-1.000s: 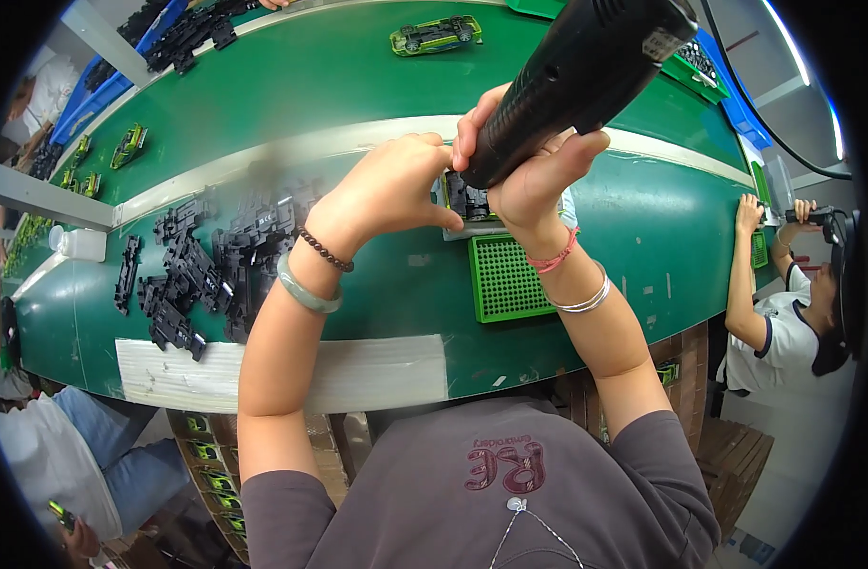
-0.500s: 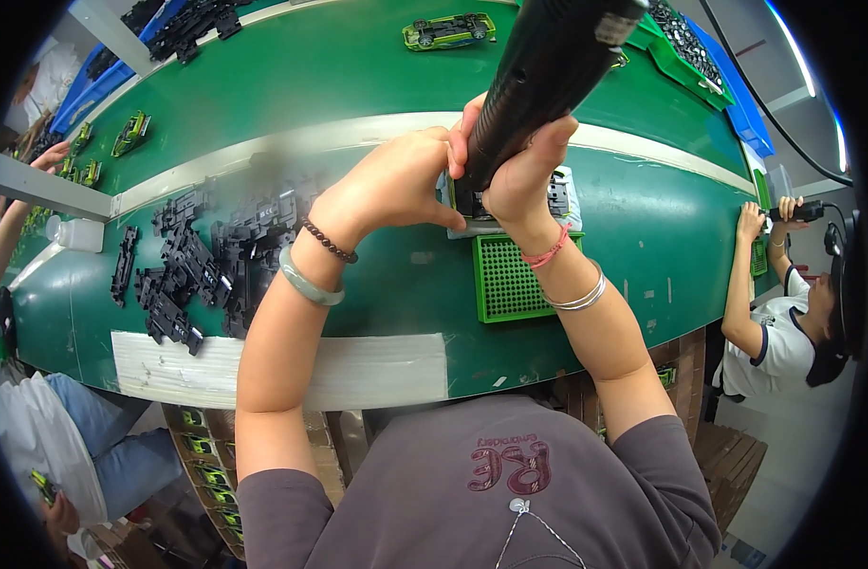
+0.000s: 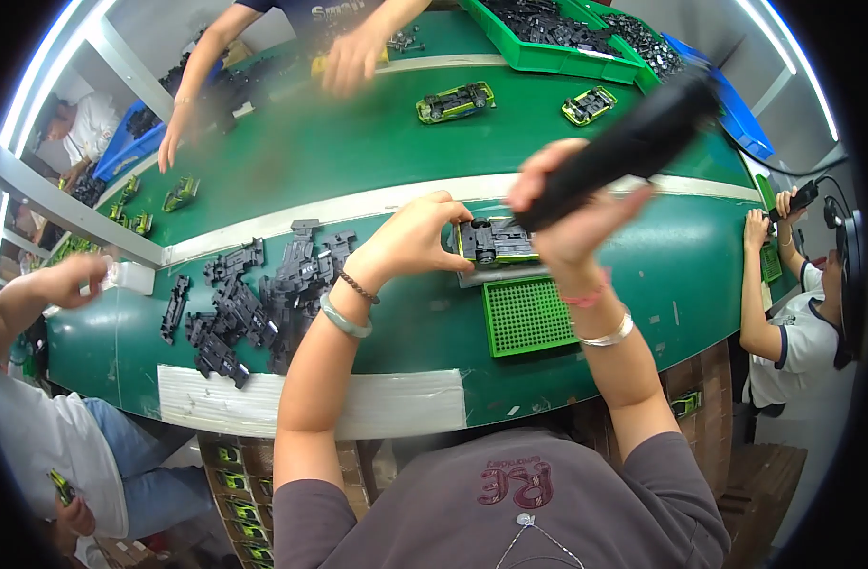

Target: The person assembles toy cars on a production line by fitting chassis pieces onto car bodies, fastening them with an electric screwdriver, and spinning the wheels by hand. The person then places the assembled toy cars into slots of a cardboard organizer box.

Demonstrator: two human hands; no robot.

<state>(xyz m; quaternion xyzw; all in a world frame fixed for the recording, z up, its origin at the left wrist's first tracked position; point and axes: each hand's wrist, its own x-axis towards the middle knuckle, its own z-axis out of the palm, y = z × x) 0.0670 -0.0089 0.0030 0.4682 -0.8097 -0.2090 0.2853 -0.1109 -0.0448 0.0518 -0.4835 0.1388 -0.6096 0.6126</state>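
My left hand (image 3: pixel 410 235) grips the left end of a toy car (image 3: pixel 496 239) between thumb and fingers. The car lies upside down, its black chassis facing up and yellow-green bodywork showing along the edge. In my right hand (image 3: pixel 578 220) is a black electric screwdriver (image 3: pixel 633 142), tilted up to the right and smeared by motion. Its tip is hidden by the hand, so I cannot tell whether it touches the car. Just below the car sits a green perforated tray (image 3: pixel 529 318). A pile of black chassis parts (image 3: pixel 240 308) lies left of my left hand.
Two overturned toy cars (image 3: pixel 456 102) (image 3: pixel 589 105) lie beyond the pale divider strip (image 3: pixel 358 211). Green bins (image 3: pixel 576 63) of black parts stand at the back right. A co-worker's hands (image 3: pixel 353 62) reach in from the far side; other people work left and right.
The screwdriver has swung rightward and away from over the car, uncovering its underside. A co-worker's arms have appeared at the far side. The whole view has shifted slightly.
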